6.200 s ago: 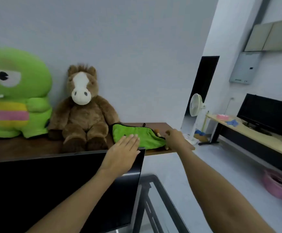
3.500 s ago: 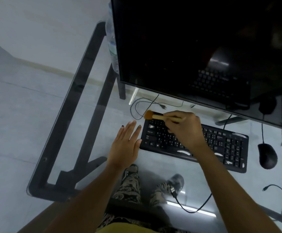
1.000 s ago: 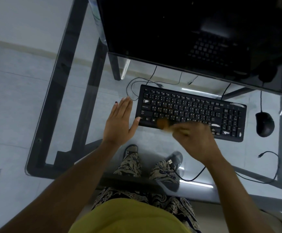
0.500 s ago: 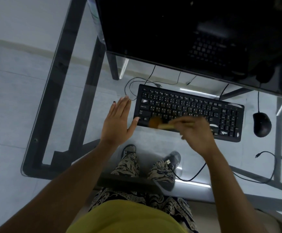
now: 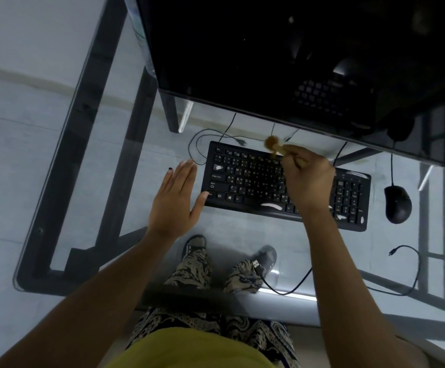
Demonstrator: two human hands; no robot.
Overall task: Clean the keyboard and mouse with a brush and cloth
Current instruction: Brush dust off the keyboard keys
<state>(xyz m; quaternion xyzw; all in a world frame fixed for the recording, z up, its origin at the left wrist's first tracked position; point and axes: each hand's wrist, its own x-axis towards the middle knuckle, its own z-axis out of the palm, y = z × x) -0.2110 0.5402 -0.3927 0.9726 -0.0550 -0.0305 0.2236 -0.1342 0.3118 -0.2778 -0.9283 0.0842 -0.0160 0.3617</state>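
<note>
A black keyboard (image 5: 245, 179) lies on the glass desk (image 5: 141, 168) below the monitor. My right hand (image 5: 307, 184) hovers over the keyboard's middle and grips a small wooden brush (image 5: 274, 145); its brown bristles sit at the keyboard's far edge, slightly blurred. My left hand (image 5: 176, 200) rests flat on the glass beside the keyboard's left end, fingers together and thumb touching the near left corner. A black mouse (image 5: 397, 204) lies right of the keyboard. No cloth is in view.
A large dark monitor (image 5: 282, 57) overhangs the back of the desk. Cables (image 5: 205, 136) loop behind the keyboard, and a loose USB lead (image 5: 277, 282) trails at the near edge. The black desk frame (image 5: 83, 144) and my legs show through the glass.
My right hand has swept the brush from the keyboard's near edge up to its far edge. My left hand stays flat at the keyboard's left end.
</note>
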